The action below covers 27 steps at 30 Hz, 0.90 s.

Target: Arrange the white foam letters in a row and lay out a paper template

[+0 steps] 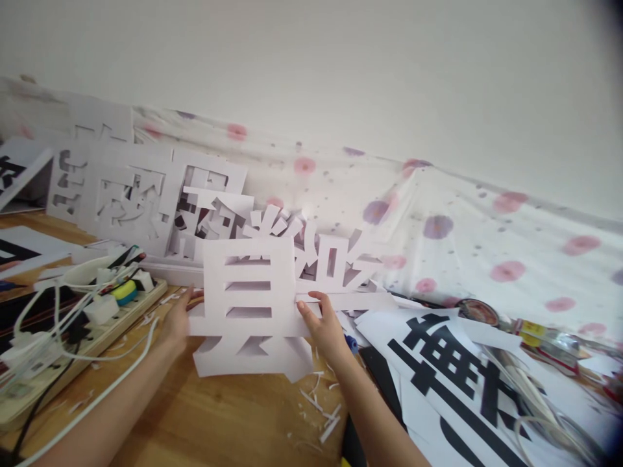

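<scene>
A thick white cut-out character (248,324), made of foam board or card, stands upright before me with several horizontal slots through its middle. My left hand (179,319) grips its left edge, the fingers partly hidden behind it. On the opposite edge my right hand (322,321) holds it between thumb and fingers. Right behind it rest other white cut-out characters (333,259), their strokes jutting up. Thin white offcuts (321,412) lie scattered on the wooden table (233,421) below.
To the left is a power strip (121,318) with several plugs and white cables (111,357). White boards with cut-out openings (131,194) lean against a spotted cloth (438,227) at the back. Printed sheets with black characters (448,370) and a clear bottle (549,340) lie at right.
</scene>
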Tool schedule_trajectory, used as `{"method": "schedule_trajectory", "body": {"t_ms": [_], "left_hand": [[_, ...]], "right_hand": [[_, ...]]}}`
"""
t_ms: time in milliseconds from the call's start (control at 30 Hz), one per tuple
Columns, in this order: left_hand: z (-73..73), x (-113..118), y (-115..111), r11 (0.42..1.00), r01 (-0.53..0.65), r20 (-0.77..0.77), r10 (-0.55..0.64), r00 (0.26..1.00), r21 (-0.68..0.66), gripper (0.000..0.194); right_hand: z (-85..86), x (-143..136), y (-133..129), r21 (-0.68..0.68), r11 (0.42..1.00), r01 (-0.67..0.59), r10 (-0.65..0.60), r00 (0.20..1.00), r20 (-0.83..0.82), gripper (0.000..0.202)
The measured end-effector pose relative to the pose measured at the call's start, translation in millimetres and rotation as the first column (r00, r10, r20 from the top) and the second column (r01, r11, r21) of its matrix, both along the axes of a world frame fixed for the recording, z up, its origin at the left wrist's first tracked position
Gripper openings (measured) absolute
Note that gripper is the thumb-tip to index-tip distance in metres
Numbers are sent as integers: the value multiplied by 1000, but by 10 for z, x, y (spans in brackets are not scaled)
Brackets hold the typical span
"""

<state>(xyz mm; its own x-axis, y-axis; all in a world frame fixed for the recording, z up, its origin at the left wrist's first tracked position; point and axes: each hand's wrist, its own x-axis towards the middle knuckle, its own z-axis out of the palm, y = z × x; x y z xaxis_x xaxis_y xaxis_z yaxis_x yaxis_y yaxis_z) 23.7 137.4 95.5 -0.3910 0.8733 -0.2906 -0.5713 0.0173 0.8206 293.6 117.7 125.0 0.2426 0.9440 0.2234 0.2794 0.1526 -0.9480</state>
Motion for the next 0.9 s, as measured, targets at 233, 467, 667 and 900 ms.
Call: {"method": "schedule_trajectory", "body": {"t_ms": [233,467,667,900], "left_hand": [[187,23,-164,987,113,178,-133,975,117,36],[287,151,-211,990,74,181,-96,979,123,33],[304,193,-183,999,50,119,-50,992,1,26],[265,173,-177,999,-20,95,24,995,-41,22]], "right_hand": [[-72,67,67,-91,996,11,-33,970,-241,51],[-143,79,94,-136,990,-25,-19,948,-319,46],[-158,53,27,-129,991,-39,0,958,-288,44],[-186,26,-10,-123,992,24,-54,966,-252,43]]}}
